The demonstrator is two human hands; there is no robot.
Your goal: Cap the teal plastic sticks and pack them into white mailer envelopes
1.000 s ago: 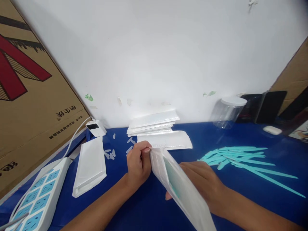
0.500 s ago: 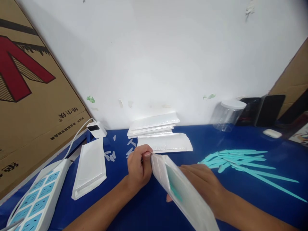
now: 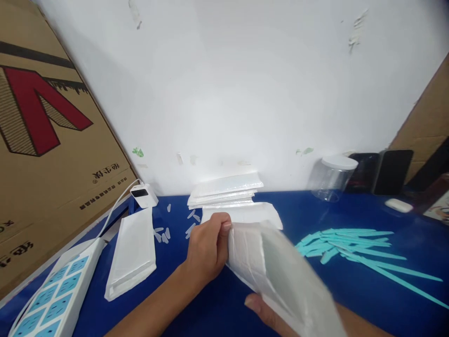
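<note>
A white padded envelope (image 3: 280, 267) is held tilted over the blue table, its opening gaping toward me. My left hand (image 3: 210, 243) is closed in a pinch on its far left corner. Around its lower side, my right hand (image 3: 268, 316) shows the thumb; the envelope hides the other fingers. A stack of similar white envelopes (image 3: 224, 189) lies against the wall, with one flat envelope (image 3: 242, 213) in front, partly covered by my left hand. To the right is a fanned pile of teal plastic blades (image 3: 345, 243).
A closed envelope (image 3: 131, 255) lies on the left, beside a power strip (image 3: 58, 295) and a white device with a dark screen (image 3: 143, 194). Small clear pieces (image 3: 163, 234) are scattered nearby. A lidded jar (image 3: 331, 180), dark phones (image 3: 392, 172) and a white case (image 3: 399, 205) stand back right.
The envelope has turned so more of its broad face shows. My right hand has moved lower and nearer, mostly behind it. The teal patch inside the envelope no longer shows.
</note>
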